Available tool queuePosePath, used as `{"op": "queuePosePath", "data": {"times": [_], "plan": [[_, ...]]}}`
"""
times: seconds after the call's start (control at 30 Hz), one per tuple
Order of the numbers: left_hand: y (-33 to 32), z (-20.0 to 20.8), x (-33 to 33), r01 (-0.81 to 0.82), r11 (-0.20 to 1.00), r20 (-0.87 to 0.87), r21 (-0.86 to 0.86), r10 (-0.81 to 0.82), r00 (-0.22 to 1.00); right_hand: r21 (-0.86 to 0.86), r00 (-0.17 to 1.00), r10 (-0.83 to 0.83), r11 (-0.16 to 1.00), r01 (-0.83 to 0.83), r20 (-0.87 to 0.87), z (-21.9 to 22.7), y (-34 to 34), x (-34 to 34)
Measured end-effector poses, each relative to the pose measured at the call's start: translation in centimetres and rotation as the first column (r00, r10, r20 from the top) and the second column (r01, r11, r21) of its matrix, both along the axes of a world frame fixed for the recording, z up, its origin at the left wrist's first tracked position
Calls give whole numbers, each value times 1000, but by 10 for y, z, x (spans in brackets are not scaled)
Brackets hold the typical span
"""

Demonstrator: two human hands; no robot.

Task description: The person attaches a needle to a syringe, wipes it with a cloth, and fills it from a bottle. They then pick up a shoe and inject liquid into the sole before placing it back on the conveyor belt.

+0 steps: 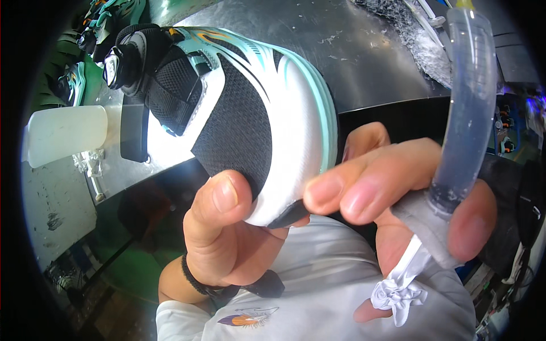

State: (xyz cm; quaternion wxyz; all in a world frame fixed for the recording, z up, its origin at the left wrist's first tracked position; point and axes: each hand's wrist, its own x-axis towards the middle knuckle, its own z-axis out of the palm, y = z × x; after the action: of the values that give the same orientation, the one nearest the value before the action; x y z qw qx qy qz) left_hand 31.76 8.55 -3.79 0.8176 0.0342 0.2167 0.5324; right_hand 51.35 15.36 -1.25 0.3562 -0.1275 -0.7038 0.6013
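Note:
In my left hand [227,233] is a shoe [301,125], white, black and mint green; the thumb presses on the toe and the other fingers are mostly hidden behind it. Its black sole tip [287,215] faces down toward me. My right hand [392,182] is closed on a clear plastic syringe [469,96] held upright, its yellow tip at the top of the view. Grey cloth [426,224] wraps round the syringe's lower end, and a crumpled white strip [398,292] hangs beneath. Two right fingertips rest by the shoe's sole edge, perhaps touching it.
A metal work surface [369,68] lies behind the shoe. A translucent white plastic container [68,133] stands at the left. More shoes [108,23] are at the far left, over green. Grey fluffy scraps [404,37] lie at the back right.

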Motion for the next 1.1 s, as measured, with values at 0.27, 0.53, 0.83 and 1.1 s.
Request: {"op": "queuePosePath", "data": {"times": [0.27, 0.53, 0.83, 1.1], "plan": [[15, 26, 5, -122, 988, -154, -90, 108, 982, 92, 898, 142, 989, -114, -416, -33, 24, -9], [162, 48, -52, -223, 971, -439, -89, 163, 884, 529, 754, -641, 694, 488, 144, -40, 87, 37], [342, 65, -79, -13, 979, -882, 204, 178, -437, 399, 735, -611, 777, 486, 294, -23, 133, 75], [459, 73, 9, 489, 870, -692, 61, 390, -607, -66, 835, -508, 845, 531, 211, -26, 141, 91]]}}
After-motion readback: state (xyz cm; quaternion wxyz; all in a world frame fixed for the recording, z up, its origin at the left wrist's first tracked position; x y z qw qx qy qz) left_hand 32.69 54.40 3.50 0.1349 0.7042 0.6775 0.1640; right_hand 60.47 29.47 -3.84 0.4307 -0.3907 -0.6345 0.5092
